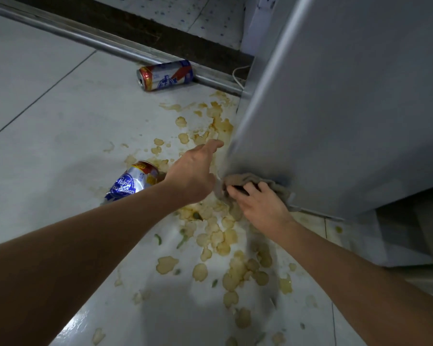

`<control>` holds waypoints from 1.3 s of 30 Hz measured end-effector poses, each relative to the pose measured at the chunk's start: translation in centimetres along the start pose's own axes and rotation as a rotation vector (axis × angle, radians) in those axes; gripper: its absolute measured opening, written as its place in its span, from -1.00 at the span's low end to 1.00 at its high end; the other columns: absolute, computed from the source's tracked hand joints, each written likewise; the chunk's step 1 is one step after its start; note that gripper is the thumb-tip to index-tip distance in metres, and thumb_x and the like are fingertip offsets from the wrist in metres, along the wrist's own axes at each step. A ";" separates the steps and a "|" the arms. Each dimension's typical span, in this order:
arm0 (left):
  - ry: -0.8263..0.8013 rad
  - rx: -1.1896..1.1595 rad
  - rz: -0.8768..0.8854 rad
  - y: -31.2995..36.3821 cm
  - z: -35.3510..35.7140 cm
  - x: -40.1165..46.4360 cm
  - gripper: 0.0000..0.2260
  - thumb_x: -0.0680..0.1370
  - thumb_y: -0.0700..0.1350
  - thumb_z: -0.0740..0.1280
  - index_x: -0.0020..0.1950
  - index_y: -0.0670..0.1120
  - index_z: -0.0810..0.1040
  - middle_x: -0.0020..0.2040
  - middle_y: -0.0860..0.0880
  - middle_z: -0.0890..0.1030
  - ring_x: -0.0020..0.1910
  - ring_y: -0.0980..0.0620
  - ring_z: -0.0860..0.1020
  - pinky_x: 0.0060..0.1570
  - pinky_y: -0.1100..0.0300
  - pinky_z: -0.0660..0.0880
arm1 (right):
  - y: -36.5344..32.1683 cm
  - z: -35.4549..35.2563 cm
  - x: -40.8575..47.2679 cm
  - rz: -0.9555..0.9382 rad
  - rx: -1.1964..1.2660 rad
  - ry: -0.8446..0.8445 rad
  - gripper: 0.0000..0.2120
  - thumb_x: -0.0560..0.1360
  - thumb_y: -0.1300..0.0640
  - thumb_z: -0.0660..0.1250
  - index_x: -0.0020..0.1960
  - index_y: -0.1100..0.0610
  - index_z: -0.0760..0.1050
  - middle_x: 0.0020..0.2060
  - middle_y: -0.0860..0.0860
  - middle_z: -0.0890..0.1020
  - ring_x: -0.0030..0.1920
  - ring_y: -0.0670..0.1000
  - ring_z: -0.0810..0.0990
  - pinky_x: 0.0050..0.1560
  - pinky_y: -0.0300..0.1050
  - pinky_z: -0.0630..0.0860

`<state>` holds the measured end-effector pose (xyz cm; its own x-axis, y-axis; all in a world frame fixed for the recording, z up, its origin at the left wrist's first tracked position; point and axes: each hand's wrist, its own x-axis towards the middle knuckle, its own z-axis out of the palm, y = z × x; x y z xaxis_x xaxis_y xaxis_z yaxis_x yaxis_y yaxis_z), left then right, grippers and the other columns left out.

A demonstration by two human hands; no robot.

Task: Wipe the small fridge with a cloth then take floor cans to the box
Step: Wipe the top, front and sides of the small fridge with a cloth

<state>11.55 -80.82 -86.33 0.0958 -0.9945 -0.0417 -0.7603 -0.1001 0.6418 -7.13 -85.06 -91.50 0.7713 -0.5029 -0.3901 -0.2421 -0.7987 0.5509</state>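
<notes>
Curling round a beige cloth [254, 181], your right hand's fingers [248, 189] are gripping it and pressing it against the lower corner of the small fridge [348, 108]. Your left hand [194, 174] is reaching toward that same fridge edge with fingers loosely extended, holding nothing. Just left of the fridge corner, a Pabst can [133, 182] is lying on its side, partly behind your left wrist. A second can [165, 74] is lying farther back beside the fridge, against a metal rail [85, 37]. Yellowish spill patches [220, 236] are spreading over the floor tiles [48, 108] below the fridge.
</notes>
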 end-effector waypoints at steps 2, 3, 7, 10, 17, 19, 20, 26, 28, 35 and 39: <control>-0.025 0.019 -0.011 0.4 0.4 0.1 -0.41 0.47 -0.26 0.27 0.44 0.06 0.17 0.37 -0.02 0.41 0.28 -0.05 0.44 0.19 -0.03 0.45 | 0.5 1.9 -2.4 0.047 0.046 -0.019 -0.53 0.59 0.15 0.09 0.49 0.11 0.19 0.52 -0.01 -0.06 0.31 0.17 0.21 0.17 0.05 0.30; -0.040 0.021 -0.015 0.5 0.6 0.2 -0.40 0.47 -0.26 0.27 0.45 0.06 0.16 0.37 -0.02 0.41 0.28 -0.06 0.44 0.19 -0.03 0.45 | 0.6 2.7 -3.4 0.064 0.052 -0.032 -0.53 0.59 0.16 0.09 0.49 0.12 0.19 0.52 -0.01 -0.04 0.30 0.17 0.24 0.15 0.06 0.32; -0.062 -0.001 -0.027 1.2 1.2 0.2 -0.40 0.47 -0.28 0.27 0.45 0.03 0.15 0.38 -0.02 0.42 0.27 -0.07 0.46 0.22 -0.06 0.44 | -0.1 2.5 -3.8 0.197 0.054 0.083 -0.56 0.53 0.09 0.20 0.42 0.03 0.36 0.46 -0.09 0.25 0.15 0.10 0.44 -0.03 -0.03 0.43; -0.069 -0.022 -0.026 1.4 1.2 0.1 -0.39 0.46 -0.29 0.27 0.45 0.02 0.15 0.39 0.00 0.41 0.28 -0.07 0.45 0.23 -0.03 0.43 | -1.6 1.1 -0.4 0.135 0.111 0.101 -0.51 0.58 0.14 0.08 0.50 0.11 0.17 0.52 -0.03 0.00 0.22 0.17 0.28 0.05 0.02 0.37; -0.043 -0.032 -0.038 1.5 2.1 0.0 -0.35 0.46 -0.36 0.22 0.46 0.04 0.11 0.36 -0.01 0.44 0.18 -0.05 0.51 0.08 0.11 0.46 | -1.7 0.4 2.1 0.055 0.043 0.077 -0.54 0.57 0.09 0.16 0.46 0.09 0.27 0.53 0.01 -0.11 0.34 0.14 0.14 0.14 -0.04 0.32; -0.029 -0.036 -0.044 1.7 2.6 -0.1 -0.36 0.46 -0.34 0.24 0.46 0.03 0.10 0.33 -0.06 0.45 0.19 -0.05 0.50 0.11 0.09 0.45 | -0.9 1.4 1.0 0.024 0.009 0.066 -0.55 0.58 0.08 0.15 0.46 0.07 0.27 0.53 0.00 -0.10 0.31 0.13 0.17 0.13 -0.02 0.30; -0.025 -0.036 -0.050 1.8 2.8 -0.1 -0.36 0.46 -0.33 0.25 0.46 0.02 0.10 0.34 -0.07 0.44 0.21 -0.05 0.49 0.13 0.09 0.44 | -0.6 2.1 0.4 0.017 0.009 0.058 -0.54 0.58 0.08 0.14 0.46 0.08 0.26 0.53 -0.01 -0.08 0.31 0.13 0.18 0.14 -0.01 0.29; 0.025 -0.018 -0.080 2.4 3.6 -0.2 -0.40 0.45 -0.30 0.26 0.42 -0.01 0.14 0.32 -0.05 0.46 0.21 -0.01 0.49 0.11 0.17 0.37 | 1.4 7.4 -5.4 0.044 0.049 -0.032 -0.58 0.59 0.12 0.10 0.44 0.11 0.30 0.52 -0.04 -0.06 0.37 0.14 0.13 0.20 0.03 0.26; 0.037 -0.015 -0.091 2.8 3.9 -0.3 -0.40 0.44 -0.29 0.28 0.42 -0.03 0.15 0.32 -0.05 0.45 0.20 -0.02 0.49 0.10 0.17 0.38 | 1.9 8.1 -6.7 0.058 0.056 -0.061 -0.59 0.59 0.11 0.11 0.43 0.09 0.32 0.52 -0.05 -0.05 0.37 0.13 0.14 0.22 0.04 0.26; 0.164 0.037 -0.138 4.8 4.8 -2.1 -0.46 0.43 -0.31 0.31 0.36 -0.09 0.23 0.24 -0.06 0.47 0.13 -0.03 0.50 0.04 0.09 0.47 | 3.4 10.6 -12.1 0.191 0.128 -0.169 -0.58 0.59 0.14 0.10 0.45 0.06 0.29 0.52 -0.04 0.01 0.34 0.15 0.21 0.24 0.06 0.28; 0.167 0.188 0.077 6.8 6.4 -3.2 -0.51 0.44 -0.38 0.27 0.32 -0.08 0.30 0.20 -0.05 0.47 0.05 0.04 0.48 -0.04 0.15 0.47 | 2.9 10.8 -13.8 0.347 0.274 -0.159 -0.62 0.60 0.18 0.03 0.38 0.14 0.36 0.46 0.02 0.17 0.29 0.20 0.27 0.18 0.04 0.31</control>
<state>1.91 -78.50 -86.71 0.1260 -0.9822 0.1391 -0.8739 -0.0435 0.4841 -24.88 -84.03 -92.49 0.5225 -0.7831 -0.3373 -0.6327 -0.6212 0.4623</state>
